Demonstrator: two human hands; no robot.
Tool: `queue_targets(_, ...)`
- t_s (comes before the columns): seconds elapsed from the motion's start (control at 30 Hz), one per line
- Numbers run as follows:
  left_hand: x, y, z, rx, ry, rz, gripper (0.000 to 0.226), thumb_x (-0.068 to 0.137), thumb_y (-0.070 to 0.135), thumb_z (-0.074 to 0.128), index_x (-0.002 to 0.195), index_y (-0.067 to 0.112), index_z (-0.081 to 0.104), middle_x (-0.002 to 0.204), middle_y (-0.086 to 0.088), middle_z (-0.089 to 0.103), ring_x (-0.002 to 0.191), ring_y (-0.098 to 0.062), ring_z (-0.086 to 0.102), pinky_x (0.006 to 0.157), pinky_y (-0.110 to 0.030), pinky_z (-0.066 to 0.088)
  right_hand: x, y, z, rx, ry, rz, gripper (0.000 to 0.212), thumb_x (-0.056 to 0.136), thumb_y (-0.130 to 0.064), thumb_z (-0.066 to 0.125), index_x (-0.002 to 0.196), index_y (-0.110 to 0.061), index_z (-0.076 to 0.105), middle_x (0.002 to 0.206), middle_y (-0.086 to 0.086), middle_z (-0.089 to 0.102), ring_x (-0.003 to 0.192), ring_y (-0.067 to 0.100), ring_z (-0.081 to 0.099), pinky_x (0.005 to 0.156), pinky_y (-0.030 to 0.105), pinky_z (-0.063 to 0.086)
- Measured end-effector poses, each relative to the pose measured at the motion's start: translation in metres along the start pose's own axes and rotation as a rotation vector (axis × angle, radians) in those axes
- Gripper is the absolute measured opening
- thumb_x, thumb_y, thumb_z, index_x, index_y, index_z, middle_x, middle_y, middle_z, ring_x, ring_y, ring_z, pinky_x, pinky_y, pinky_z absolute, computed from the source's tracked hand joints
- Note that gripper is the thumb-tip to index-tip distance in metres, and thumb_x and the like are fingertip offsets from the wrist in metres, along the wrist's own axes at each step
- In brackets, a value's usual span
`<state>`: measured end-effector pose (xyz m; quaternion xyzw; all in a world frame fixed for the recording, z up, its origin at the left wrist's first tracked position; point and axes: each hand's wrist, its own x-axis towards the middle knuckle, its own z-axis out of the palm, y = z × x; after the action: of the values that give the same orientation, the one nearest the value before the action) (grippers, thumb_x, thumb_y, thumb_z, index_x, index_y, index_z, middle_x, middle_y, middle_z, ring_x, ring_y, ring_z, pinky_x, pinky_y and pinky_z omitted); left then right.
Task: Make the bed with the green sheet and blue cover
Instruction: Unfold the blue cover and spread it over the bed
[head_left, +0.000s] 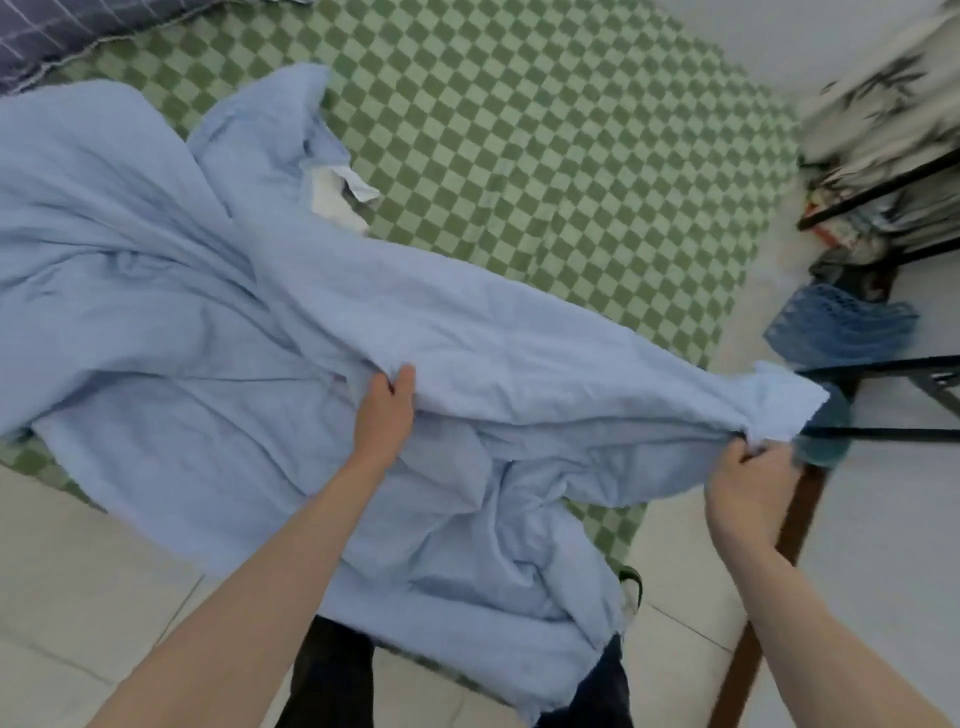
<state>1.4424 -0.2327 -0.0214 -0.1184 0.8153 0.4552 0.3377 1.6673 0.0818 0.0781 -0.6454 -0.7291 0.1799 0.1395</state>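
Note:
The green checkered sheet (519, 119) lies flat over the bed. A crumpled light blue cover (156, 270) is heaped on the bed's left and near side, and part of it hangs over the edge toward my legs. My left hand (387, 410) grips a fold of the cover near its middle. My right hand (748, 478) is closed on a corner of the cover, pulled out to the right past the bed's edge. A white patch (337, 200) shows through an opening in the cover.
A dark grey striped pillow (67, 36) lies at the top left of the bed. At the right stand a black metal rack (883, 197) with clutter, a blue basket (841, 327) and a brown wooden leg (800, 514). Pale floor tiles (78, 571) surround the bed.

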Motion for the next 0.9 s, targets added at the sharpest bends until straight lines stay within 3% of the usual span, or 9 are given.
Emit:
queue_targets(0.2, -0.068, -0.088, 0.083, 0.478, -0.184, 0.103, 0.042, 0.099, 0.024, 0.058, 0.138, 0.007, 0.054, 0.139, -0.014, 0.057, 0.126, -0.032, 0.054, 0.108, -0.04, 0.041, 0.04, 0.086, 0.052, 0.006, -0.583, 0.098, 0.024, 0.098, -0.032, 0.056, 0.105, -0.009, 0.054, 0.094, 0.009, 0.063, 0.089, 0.033, 0.064, 0.067, 0.033, 0.043)
queue_targets(0.3, -0.133, -0.15, 0.11, 0.646, -0.313, -0.161, 0.027, 0.104, 0.026, 0.049, 0.114, 0.005, 0.063, 0.126, -0.016, 0.064, 0.118, -0.031, 0.059, 0.098, -0.036, 0.042, 0.059, 0.102, 0.063, 0.07, -0.947, -0.072, 0.016, 0.098, -0.04, 0.054, 0.111, -0.032, 0.048, 0.094, -0.014, 0.054, 0.091, 0.018, 0.057, 0.07, 0.03, 0.045)
queue_targets(0.37, -0.196, -0.175, 0.135, 0.702, -0.314, -0.345, 0.026, 0.104, 0.022, 0.046, 0.088, 0.009, 0.062, 0.108, -0.016, 0.068, 0.112, -0.035, 0.061, 0.086, -0.035, 0.042, 0.076, 0.127, 0.045, 0.079, -1.099, -0.165, 0.043, 0.099, -0.037, 0.053, 0.139, -0.035, 0.038, 0.103, -0.018, 0.051, 0.093, 0.013, 0.056, 0.075, 0.028, 0.047)
queue_targets(0.43, -0.261, -0.174, 0.172, 0.752, -0.366, -0.462, 0.029, 0.104, 0.02, 0.045, 0.097, 0.006, 0.07, 0.114, -0.017, 0.068, 0.118, -0.032, 0.06, 0.087, -0.034, 0.043, 0.096, 0.167, 0.003, 0.025, -1.16, -0.158, 0.057, 0.1, -0.036, 0.051, 0.152, -0.035, 0.028, 0.104, -0.013, 0.059, 0.087, 0.006, 0.058, 0.07, 0.019, 0.044)
queue_targets(0.5, -0.313, -0.142, 0.22, 0.76, -0.466, -0.488, 0.03, 0.105, 0.021, 0.044, 0.115, 0.007, 0.069, 0.127, -0.015, 0.064, 0.12, -0.024, 0.058, 0.097, -0.028, 0.043, 0.118, 0.225, -0.049, -0.121, -1.218, -0.122, 0.048, 0.099, -0.034, 0.05, 0.146, -0.031, 0.04, 0.108, -0.005, 0.067, 0.092, 0.011, 0.062, 0.073, 0.019, 0.045)
queue_targets(0.63, -0.366, -0.031, 0.346, 0.675, -0.593, -0.373, 0.029, 0.103, 0.024, 0.05, 0.075, 0.022, 0.056, 0.09, -0.001, 0.065, 0.087, -0.014, 0.059, 0.084, -0.021, 0.048, 0.175, 0.349, -0.155, -0.501, -1.298, 0.077, 0.034, 0.103, -0.028, 0.047, 0.134, -0.016, 0.056, 0.132, 0.005, 0.061, 0.121, 0.024, 0.058, 0.102, 0.031, 0.043)
queue_targets(0.7, -0.368, 0.023, 0.406, 0.647, -0.631, -0.265, 0.02, 0.103, 0.032, 0.047, 0.095, 0.02, 0.062, 0.105, -0.004, 0.069, 0.098, -0.018, 0.062, 0.093, -0.032, 0.049, 0.193, 0.396, -0.198, -0.611, -1.33, 0.196, 0.02, 0.101, -0.021, 0.048, 0.102, -0.013, 0.065, 0.107, 0.006, 0.064, 0.107, 0.026, 0.06, 0.091, 0.029, 0.043)
queue_targets(0.77, -0.364, 0.073, 0.454, 0.625, -0.678, -0.155, 0.029, 0.102, 0.04, 0.046, 0.119, 0.023, 0.063, 0.121, 0.002, 0.067, 0.103, -0.014, 0.059, 0.09, -0.029, 0.046, 0.203, 0.419, -0.223, -0.651, -1.368, 0.265, 0.025, 0.097, -0.015, 0.048, 0.073, -0.016, 0.056, 0.078, 0.003, 0.055, 0.079, 0.023, 0.055, 0.07, 0.027, 0.041)
queue_targets(0.9, -0.34, 0.152, 0.504, 0.449, -0.658, -0.065, 0.036, 0.1, 0.045, 0.047, 0.128, 0.026, 0.061, 0.126, 0.007, 0.065, 0.108, -0.012, 0.06, 0.088, -0.027, 0.044, 0.233, 0.394, -0.225, -0.652, -1.438, 0.205, 0.022, 0.095, -0.016, 0.045, 0.077, -0.014, 0.057, 0.074, 0.004, 0.057, 0.066, 0.019, 0.053, 0.059, 0.025, 0.039)
